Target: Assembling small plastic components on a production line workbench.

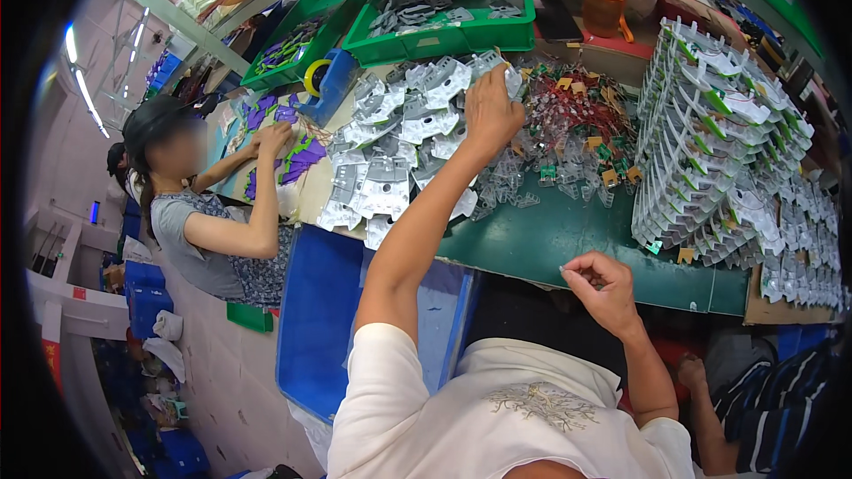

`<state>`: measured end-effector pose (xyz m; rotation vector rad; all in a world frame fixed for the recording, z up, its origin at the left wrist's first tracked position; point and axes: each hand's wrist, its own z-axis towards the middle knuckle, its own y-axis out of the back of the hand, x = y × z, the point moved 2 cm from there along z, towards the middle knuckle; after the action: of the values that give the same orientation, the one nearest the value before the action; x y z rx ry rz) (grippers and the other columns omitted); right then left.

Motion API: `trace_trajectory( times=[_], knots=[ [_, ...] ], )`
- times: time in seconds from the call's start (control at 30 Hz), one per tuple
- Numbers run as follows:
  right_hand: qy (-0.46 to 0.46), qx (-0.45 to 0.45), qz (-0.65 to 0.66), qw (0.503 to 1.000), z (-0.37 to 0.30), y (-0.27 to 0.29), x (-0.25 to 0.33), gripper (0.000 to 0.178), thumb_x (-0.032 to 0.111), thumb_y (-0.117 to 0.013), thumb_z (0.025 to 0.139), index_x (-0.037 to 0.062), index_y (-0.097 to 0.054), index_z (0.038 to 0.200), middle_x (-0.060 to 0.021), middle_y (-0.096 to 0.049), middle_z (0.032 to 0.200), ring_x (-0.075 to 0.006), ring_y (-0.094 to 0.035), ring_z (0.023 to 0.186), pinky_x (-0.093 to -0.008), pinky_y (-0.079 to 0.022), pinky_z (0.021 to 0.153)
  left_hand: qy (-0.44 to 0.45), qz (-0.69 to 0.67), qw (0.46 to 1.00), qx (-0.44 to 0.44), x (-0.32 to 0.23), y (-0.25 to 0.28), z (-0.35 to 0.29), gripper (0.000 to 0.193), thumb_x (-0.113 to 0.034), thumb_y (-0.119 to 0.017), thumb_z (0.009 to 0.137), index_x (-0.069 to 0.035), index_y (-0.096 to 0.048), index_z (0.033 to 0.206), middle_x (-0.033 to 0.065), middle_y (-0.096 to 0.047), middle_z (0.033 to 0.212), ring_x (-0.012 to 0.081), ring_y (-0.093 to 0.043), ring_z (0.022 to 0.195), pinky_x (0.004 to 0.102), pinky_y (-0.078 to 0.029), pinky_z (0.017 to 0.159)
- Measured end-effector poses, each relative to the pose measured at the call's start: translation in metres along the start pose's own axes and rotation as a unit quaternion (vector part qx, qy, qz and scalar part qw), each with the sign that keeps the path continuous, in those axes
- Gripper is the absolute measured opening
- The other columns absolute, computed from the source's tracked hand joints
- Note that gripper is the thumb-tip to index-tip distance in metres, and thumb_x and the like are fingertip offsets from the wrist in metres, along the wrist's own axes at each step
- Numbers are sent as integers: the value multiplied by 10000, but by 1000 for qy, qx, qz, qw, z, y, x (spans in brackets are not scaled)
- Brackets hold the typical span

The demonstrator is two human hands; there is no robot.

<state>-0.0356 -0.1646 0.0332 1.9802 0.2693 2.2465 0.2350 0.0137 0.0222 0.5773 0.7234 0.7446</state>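
Stretched out to the far side of the bench, my left hand (493, 115) has its fingers closed at the edge of a silver-white plastic part (485, 60). That part lies at the far end of a heap of similar silver-white parts (386, 188). Above the near edge of the green bench top (524, 229), my right hand (605, 291) is closed in a pinch. Something tiny and pale seems to show at its thumb and forefinger tips, too small to name. Between the hands lie small clear plastic pieces (506, 182) and a tangle of red wires (590, 105) with small orange and green pieces.
Tall stacks of silver-white parts (683, 160) stand at the right. Green trays (435, 40) of dark pieces sit at the back, beside a blue tape dispenser (328, 87) and an orange bottle (603, 9). A blue bin (315, 319) stands below. A co-worker (222, 222) handles purple pieces at left.
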Motion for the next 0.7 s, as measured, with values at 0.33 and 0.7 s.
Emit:
trace_trajectory(
  times=[0.33,0.7],
  knots=[
    [-81,-13,19,996,-17,14,-24,68,47,-696,894,-11,-687,927,26,-654,742,-1,-537,603,-178,-420,522,-54,-107,990,-74,-39,47,-35,567,103,-614,735,-13,-481,1273,185,-608,946,382,-606,898,446,-485,796],
    [-30,-21,-171,985,2,31,-24,96,29,-690,856,-2,-659,942,-50,-631,779,-115,-557,600,-260,-406,509,-190,-116,963,151,-120,80,-226,463,-80,-752,733,-42,-620,1176,102,-638,1101,286,-604,1015,422,-451,852]
  ],
)
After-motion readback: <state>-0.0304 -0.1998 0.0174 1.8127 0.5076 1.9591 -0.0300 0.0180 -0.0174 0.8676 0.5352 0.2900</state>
